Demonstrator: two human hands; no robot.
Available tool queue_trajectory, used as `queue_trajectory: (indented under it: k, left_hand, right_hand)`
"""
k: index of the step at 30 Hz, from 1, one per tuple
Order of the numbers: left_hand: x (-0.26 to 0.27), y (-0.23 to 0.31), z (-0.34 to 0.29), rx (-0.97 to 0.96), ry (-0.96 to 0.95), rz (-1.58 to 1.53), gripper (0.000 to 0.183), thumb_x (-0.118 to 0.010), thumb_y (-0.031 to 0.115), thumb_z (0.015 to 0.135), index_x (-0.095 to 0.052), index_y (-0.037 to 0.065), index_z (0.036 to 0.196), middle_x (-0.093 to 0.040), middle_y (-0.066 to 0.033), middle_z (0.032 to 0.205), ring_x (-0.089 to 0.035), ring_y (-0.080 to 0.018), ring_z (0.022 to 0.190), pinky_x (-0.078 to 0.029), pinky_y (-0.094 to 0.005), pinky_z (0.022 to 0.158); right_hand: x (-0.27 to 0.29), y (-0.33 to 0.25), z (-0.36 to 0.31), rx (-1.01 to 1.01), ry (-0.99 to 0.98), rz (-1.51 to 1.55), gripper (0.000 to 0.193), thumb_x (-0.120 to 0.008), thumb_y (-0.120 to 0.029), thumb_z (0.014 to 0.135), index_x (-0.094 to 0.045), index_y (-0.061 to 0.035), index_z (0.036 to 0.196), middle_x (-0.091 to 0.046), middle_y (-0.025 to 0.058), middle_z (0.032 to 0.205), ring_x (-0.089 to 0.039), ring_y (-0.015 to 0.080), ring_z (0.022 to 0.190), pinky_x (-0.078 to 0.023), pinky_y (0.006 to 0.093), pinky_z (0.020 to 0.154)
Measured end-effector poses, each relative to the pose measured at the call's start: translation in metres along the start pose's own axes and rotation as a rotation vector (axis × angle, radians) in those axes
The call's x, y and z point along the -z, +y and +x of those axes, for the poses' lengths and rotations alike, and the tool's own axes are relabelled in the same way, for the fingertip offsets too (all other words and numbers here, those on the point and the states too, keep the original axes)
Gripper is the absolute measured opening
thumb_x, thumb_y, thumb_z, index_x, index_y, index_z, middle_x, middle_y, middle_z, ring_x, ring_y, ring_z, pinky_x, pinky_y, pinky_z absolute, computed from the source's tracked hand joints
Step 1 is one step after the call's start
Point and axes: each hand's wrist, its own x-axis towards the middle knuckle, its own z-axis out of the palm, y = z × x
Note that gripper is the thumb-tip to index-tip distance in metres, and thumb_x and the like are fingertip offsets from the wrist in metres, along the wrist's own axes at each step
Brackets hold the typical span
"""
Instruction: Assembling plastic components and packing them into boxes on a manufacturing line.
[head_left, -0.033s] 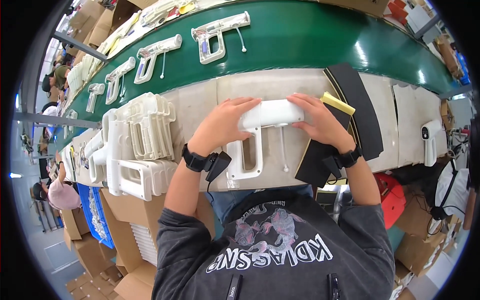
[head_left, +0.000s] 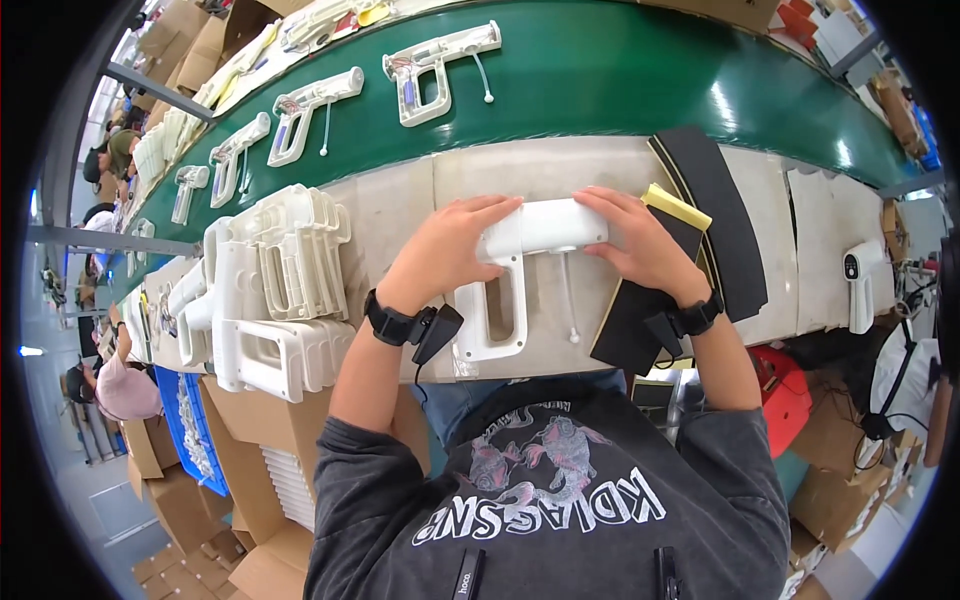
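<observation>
A white gun-shaped plastic housing lies across the bench in front of me, its barrel crosswise and its looped handle toward me. My left hand grips the barrel's left end, where the handle joins it, thumb below and fingers above. At the other end, my right hand is closed round the barrel the same way. From the barrel's underside hangs a thin white cord with a small rounded tip. Whatever lies inside the housing is hidden.
Stacked white housing shells stand at my left. Black foam sheets with a yellow strip lie at my right. Beyond, a green conveyor belt carries several open gun-shaped units. Another white unit rests at the far right.
The housing's handle and the cord's tip have shifted very slightly to the right. Both hands keep their hold in the same place.
</observation>
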Motion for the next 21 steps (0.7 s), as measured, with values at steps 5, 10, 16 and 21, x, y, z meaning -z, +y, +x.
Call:
queue_trajectory:
  k: [5,10,16,21]
  left_hand:
    - [-0.009,-0.002,-0.007,0.075,0.013,-0.032,0.081,-0.081,0.009,0.068,-0.052,0.011,0.144,-0.059,-0.0132,0.139,-0.056,-0.0327,0.126,-0.042,-0.0418,0.111]
    - [0.0,0.01,-0.011,0.066,0.06,0.002,0.081,-0.081,0.007,0.067,-0.053,0.012,0.144,-0.059,-0.0128,0.138,-0.056,-0.0337,0.125,-0.046,-0.0425,0.107]
    - [0.006,0.013,-0.011,0.07,0.07,0.026,0.08,-0.08,0.005,0.067,-0.054,0.011,0.143,-0.059,-0.0122,0.138,-0.056,-0.0328,0.125,-0.046,-0.0431,0.107]
    - [-0.003,0.007,-0.007,0.086,0.046,-0.014,0.077,-0.078,0.004,0.068,-0.054,0.009,0.142,-0.059,-0.0121,0.139,-0.055,-0.0311,0.128,-0.042,-0.0431,0.111]
  right_hand:
    - [0.0,-0.005,0.004,-0.003,-0.016,0.018,0.065,-0.078,-0.008,0.08,-0.054,-0.0083,0.141,-0.055,0.0151,0.142,-0.052,0.037,0.13,-0.041,0.0432,0.11]
    - [0.01,-0.013,0.008,0.002,-0.045,0.008,0.071,-0.079,-0.004,0.077,-0.053,-0.0094,0.143,-0.054,0.0111,0.144,-0.052,0.0339,0.129,-0.043,0.0415,0.109]
    - [0.014,-0.016,0.013,0.002,-0.045,0.018,0.073,-0.08,-0.004,0.076,-0.053,-0.0096,0.143,-0.054,0.0103,0.144,-0.051,0.0334,0.13,-0.043,0.0412,0.109]
    - [0.006,-0.005,0.013,-0.004,-0.052,-0.039,0.073,-0.08,-0.003,0.075,-0.053,-0.01,0.143,-0.054,0.0106,0.144,-0.05,0.0332,0.131,-0.042,0.0413,0.11]
